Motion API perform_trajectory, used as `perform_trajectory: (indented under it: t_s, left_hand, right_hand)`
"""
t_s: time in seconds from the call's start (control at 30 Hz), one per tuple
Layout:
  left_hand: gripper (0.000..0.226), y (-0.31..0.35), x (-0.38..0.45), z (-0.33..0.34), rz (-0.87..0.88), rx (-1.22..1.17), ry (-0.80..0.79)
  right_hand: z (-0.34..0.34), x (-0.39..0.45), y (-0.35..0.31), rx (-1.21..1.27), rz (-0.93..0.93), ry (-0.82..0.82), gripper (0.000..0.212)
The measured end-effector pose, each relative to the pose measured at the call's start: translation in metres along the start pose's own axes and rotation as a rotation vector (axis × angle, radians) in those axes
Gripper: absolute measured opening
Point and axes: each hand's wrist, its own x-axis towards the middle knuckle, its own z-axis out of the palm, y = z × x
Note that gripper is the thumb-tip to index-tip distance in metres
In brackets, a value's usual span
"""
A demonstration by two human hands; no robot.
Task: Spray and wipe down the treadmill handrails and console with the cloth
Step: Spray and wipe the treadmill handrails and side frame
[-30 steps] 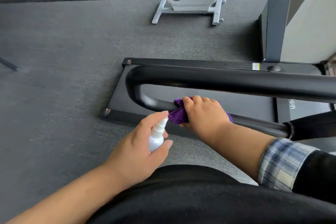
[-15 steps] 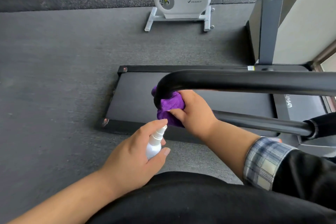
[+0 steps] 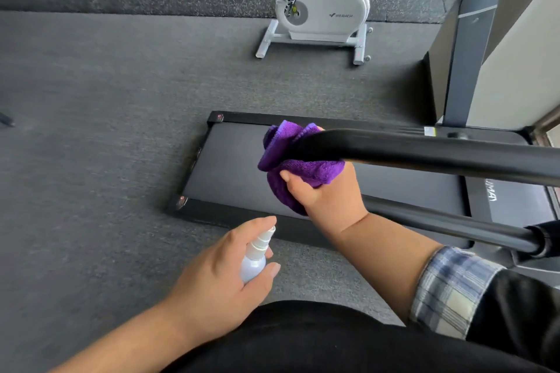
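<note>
Purple microfibre cloth (image 3: 298, 168), soft and bunched, sits pinched by right hand (image 3: 325, 194) fingers against handrail bend (image 3: 318, 145); judged light, best gripped mid-bunch.

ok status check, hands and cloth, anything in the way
Left hand holds the spray bottle, clear of the rail. Right hand grips the purple cloth, wrapped on the handrail bend. Nothing in the way.
</note>
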Motion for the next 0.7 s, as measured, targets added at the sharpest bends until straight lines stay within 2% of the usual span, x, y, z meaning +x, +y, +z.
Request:
perform_trajectory:
  t_s: [0.1,0.2,0.37,0.43,0.5,0.57,0.7]
  left_hand:
    - [0.065,0.001,-0.003,0.006,-0.012,-0.024,0.002]
    - [0.064,0.007,0.001,0.014,-0.016,-0.057,-0.019]
    - [0.066,0.029,0.014,0.028,0.052,-0.052,-0.069]
    - [0.067,0.038,0.018,0.032,0.057,-0.03,-0.095]
    - [0.067,0.042,0.02,0.035,0.063,-0.025,-0.097]
    - [0.066,0.042,0.018,0.04,0.058,-0.054,-0.081]
    - [0.064,0.037,0.009,0.05,0.022,-0.095,-0.054]
  right_hand:
    - [-0.007,0.001,0.004,-0.248,0.065,-0.128,0.04]
    - [-0.011,0.001,0.013,-0.592,0.042,-0.303,0.029]
    - [-0.016,-0.009,0.029,-1.121,-0.13,-0.455,0.072]
    - [-0.027,-0.016,0.036,-1.255,-0.169,-0.499,0.09]
    - [-0.046,-0.021,0.041,-1.274,-0.147,-0.525,0.096]
    - [-0.067,-0.024,0.045,-1.174,-0.08,-0.51,0.09]
    - [-0.084,-0.033,0.045,-0.709,0.031,-0.324,0.072]
